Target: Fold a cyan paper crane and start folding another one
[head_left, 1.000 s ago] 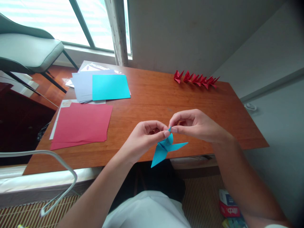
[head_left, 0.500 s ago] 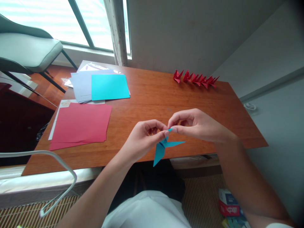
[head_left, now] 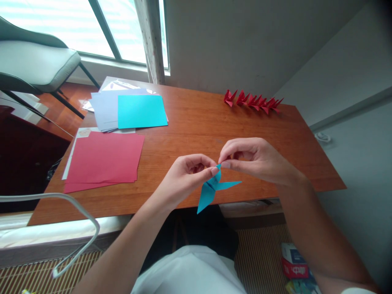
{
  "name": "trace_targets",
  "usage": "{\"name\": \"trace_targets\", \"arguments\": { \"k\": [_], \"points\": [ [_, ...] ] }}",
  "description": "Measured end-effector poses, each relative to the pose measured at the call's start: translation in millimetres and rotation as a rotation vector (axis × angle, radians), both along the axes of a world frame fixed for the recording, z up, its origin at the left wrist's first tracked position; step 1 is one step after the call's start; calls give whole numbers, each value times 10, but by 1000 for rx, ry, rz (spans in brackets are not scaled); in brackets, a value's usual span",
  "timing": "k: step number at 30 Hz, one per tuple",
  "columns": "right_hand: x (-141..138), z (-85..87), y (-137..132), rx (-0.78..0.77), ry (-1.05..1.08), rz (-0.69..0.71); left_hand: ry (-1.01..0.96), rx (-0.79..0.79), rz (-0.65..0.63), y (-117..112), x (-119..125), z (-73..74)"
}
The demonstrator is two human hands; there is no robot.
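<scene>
A half-folded blue paper crane (head_left: 211, 190) hangs in the air over the front edge of the wooden desk (head_left: 190, 122). My left hand (head_left: 186, 175) pinches its upper part between thumb and forefinger. From the other side my right hand (head_left: 254, 160) pinches the small tip at the top. Both hands are closed on the paper. The crane's long points stick out down-left and to the right.
A row of several red paper cranes (head_left: 252, 101) stands at the desk's far edge. Red sheets (head_left: 104, 161) lie at the left front, a blue sheet (head_left: 141, 111) on pale sheets behind them. A grey chair (head_left: 33, 65) stands at far left. A box (head_left: 295, 265) lies on the floor.
The blue crane has turned slightly in my fingers and my right hand has shifted a little at its tip. Everything on the desk stays put.
</scene>
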State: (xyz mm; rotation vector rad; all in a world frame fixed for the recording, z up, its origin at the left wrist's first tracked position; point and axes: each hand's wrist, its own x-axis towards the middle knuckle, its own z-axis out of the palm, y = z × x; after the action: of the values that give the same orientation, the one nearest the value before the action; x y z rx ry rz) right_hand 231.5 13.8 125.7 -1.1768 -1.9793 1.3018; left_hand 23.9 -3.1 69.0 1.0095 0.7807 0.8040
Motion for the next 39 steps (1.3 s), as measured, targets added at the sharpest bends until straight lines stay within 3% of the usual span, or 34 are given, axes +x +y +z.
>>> {"name": "trace_targets", "arguments": {
  "k": [13,39],
  "points": [
    [2,-74,7,-26,27,22,-81,-85,-31,-3,-14,10],
    [-13,-40,-6,-35,56,-8,-131,-126,-20,-10,4,-1]
  ]
}}
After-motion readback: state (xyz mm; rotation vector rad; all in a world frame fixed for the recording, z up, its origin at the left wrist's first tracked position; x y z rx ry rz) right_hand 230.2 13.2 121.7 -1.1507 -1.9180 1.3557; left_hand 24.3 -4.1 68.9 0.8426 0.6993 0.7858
